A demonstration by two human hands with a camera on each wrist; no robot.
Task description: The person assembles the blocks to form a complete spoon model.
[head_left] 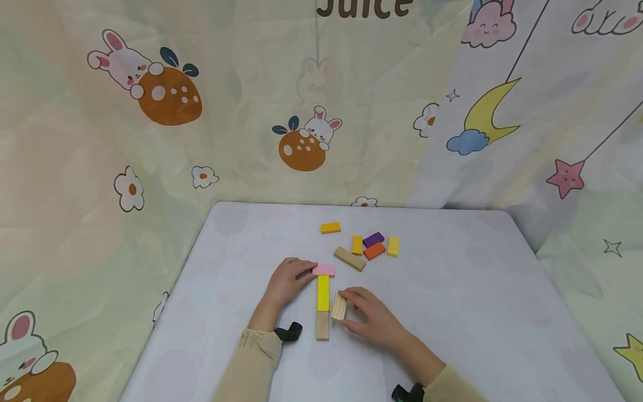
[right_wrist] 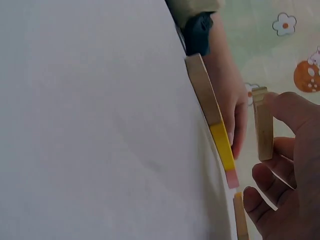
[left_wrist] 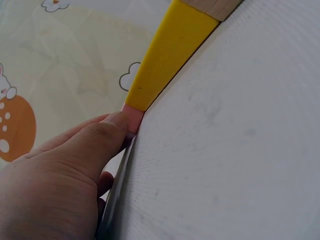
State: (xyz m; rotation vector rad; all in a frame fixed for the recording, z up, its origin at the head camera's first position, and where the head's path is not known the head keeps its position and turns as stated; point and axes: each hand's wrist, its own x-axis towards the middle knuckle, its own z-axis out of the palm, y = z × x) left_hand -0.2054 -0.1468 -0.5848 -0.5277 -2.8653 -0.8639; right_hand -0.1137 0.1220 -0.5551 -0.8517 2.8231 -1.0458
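Observation:
A pink block lies crosswise at the far end of a yellow block, and a plain wooden block continues the line toward the near side. My left hand pinches the pink block's left end between thumb and fingers; the left wrist view has the thumb right on the pink block. Just right of the line, my right hand pinches another plain wooden block by its ends. In the right wrist view this held wooden block appears raised off the table, between thumb and fingertips.
Beyond the line lie a loose wooden block, an orange block, a purple block and several yellow ones, including a yellow-orange block farthest back. A white-covered table carries everything, with a printed cloth behind it.

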